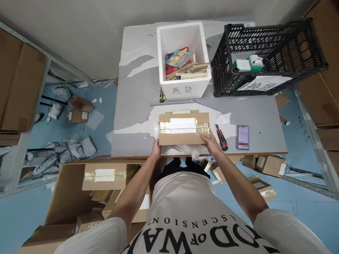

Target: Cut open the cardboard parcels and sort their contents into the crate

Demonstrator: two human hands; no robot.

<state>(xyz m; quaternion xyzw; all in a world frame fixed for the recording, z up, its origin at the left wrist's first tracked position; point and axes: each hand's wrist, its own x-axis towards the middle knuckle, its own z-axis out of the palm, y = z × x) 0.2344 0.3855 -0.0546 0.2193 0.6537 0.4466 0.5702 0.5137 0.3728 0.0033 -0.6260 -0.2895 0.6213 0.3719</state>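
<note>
A brown cardboard box [184,139] with clear tape and a white label on top is held at the front of the table. My left hand [156,149] grips its lower left corner, fingers mostly hidden under it. On the right side, my right hand [211,143] has its thumb on the top and the other fingers out of sight. A red and black utility knife [221,138] lies just right of my right hand. Behind the box, part of a flat yellowish item [182,112] shows.
At the back stand a white foam bin [182,88] holding books and a black plastic crate [270,84] with small green-white boxes. A yellow-black cutter [162,95] and a blurred purple rectangle [243,137] lie on the table [135,106]. A large carton [63,190] of boxes stands left.
</note>
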